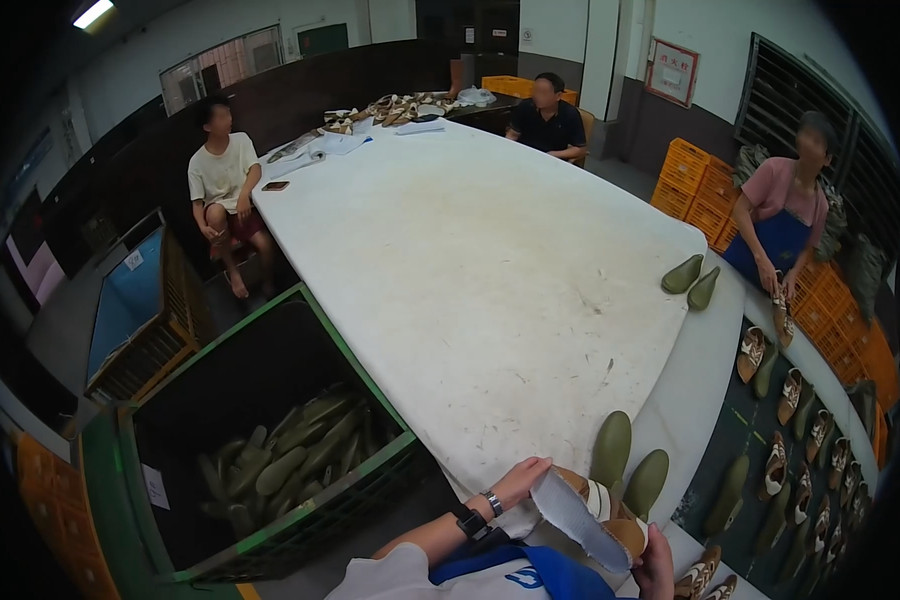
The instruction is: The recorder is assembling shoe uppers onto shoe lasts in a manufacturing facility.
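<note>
Low in the view, I hold a tan and white shoe (598, 499) between my two hands, close to my blue apron. A grey insole (570, 512) lies along the shoe, and I cannot tell whether it is inside or against it. My left hand (519, 484), with a watch on its wrist, has its fingers closed at the far-left end of the shoe and insole. At the near-right end, my right hand (655, 566) grips the shoe's tan part. Two green shoe lasts (612, 447) stand just beyond the shoe on the table edge.
A big white-covered table (450, 270) fills the middle. Left of me stands a green-rimmed crate (260, 545) of green lasts. To the right, a dark conveyor (735, 425) carries several shoes and lasts. A person in a blue apron (778, 245) handles a shoe there; two others sit around the table.
</note>
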`<state>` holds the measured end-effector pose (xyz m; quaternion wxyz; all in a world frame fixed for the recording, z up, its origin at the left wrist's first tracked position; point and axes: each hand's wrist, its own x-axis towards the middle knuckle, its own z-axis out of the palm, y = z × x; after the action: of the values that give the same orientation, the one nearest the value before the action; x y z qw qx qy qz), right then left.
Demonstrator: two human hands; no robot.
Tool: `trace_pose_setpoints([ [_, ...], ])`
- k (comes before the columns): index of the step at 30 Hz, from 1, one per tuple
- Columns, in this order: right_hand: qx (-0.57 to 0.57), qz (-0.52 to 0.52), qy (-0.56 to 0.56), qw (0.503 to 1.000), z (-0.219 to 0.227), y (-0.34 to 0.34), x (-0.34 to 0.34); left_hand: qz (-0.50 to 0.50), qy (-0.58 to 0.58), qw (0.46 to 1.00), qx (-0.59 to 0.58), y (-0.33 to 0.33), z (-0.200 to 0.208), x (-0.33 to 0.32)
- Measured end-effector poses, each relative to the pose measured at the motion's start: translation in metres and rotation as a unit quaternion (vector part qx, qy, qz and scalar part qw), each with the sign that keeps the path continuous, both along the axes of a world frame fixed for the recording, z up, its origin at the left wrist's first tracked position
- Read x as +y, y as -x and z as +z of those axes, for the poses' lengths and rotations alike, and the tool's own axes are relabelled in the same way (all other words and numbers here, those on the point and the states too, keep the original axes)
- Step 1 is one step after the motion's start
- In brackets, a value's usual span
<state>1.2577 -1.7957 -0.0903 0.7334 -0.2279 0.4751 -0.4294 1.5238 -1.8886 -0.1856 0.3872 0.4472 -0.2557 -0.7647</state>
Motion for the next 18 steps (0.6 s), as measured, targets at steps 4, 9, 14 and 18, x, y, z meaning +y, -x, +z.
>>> trace_pose_setpoints([
  [4,0.037,-0.039,-0.018,0.998,-0.020,0.020,-0.002,-0.015,-0.026,1.000,-0.002,0.016,-0.002,-0.015],
  [9,-0.004,-0.034,-0.016,0.999,-0.041,0.028,0.008,-0.048,0.070,0.991,-0.101,-0.002,-0.011,-0.007],
  [14,0.006,-0.051,-0.030,0.998,-0.036,0.028,0.007,-0.042,0.061,0.991,-0.108,0.006,-0.012,-0.010],
  [18,0.010,-0.054,-0.030,0.998,-0.038,0.028,0.007,-0.045,0.075,0.989,-0.123,0.005,-0.018,-0.009],
])
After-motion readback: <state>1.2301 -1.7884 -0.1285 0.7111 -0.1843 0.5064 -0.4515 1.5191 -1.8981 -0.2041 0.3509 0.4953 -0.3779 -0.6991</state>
